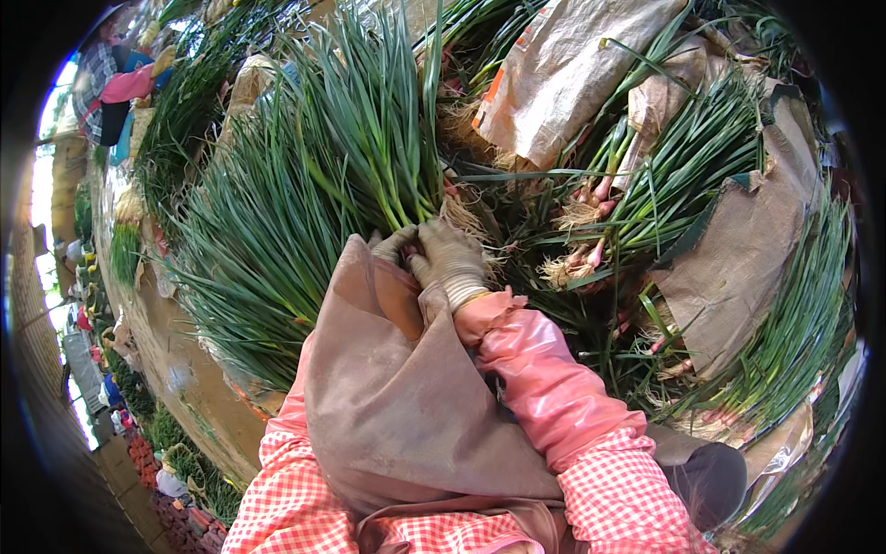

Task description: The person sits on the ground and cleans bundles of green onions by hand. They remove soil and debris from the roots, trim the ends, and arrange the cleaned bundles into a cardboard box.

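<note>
Both my hands wear pale gloves and meet close together in front of my brown apron [415, 408]. Between them is the base of a bunch of green onions [387, 152], its long leaves fanning away from me. My right hand [450, 260] curls around the bunch's lower end, where a bit of reddish bulb shows. My left hand [396, 244] grips the same end and is partly hidden by the apron and the right hand. A thick pile of onion leaves [256, 228] lies beside them on the left. Pale onion roots [462, 215] show just beyond my right hand.
Loose onions with pink bulbs [595, 201] lie to the right. A white woven sack [574, 76] and a brown cloth [740, 242] cover parts of the heaps. Another person [104, 90] is at the upper left. Wet floor [187, 367] runs along the left.
</note>
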`<state>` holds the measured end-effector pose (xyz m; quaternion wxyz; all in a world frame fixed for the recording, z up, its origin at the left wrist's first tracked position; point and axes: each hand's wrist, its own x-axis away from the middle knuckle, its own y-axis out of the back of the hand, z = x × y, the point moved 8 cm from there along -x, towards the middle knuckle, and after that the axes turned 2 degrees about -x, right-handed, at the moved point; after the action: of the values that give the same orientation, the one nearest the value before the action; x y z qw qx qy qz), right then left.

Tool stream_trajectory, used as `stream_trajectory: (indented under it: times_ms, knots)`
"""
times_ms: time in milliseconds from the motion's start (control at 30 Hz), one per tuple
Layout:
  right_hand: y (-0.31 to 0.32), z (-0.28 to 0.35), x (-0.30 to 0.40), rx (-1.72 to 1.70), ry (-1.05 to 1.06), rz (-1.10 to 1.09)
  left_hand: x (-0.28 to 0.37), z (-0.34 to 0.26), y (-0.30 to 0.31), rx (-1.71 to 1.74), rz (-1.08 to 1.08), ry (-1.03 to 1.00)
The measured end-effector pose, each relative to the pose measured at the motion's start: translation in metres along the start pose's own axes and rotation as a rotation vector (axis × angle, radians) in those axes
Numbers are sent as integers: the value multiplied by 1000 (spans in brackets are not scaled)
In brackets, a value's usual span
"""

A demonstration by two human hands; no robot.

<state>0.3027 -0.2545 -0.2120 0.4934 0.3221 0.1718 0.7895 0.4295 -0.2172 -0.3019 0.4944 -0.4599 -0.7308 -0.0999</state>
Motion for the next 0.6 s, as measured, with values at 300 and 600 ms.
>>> stream_trajectory:
  times_ms: [300,600]
  knots:
    - [-5,1,-22,-25,12,38,2,-13,-15,65,218,-96]
    - [5,-54,-31,-722,-292,-325,24,-24,-25,164,222,-133]
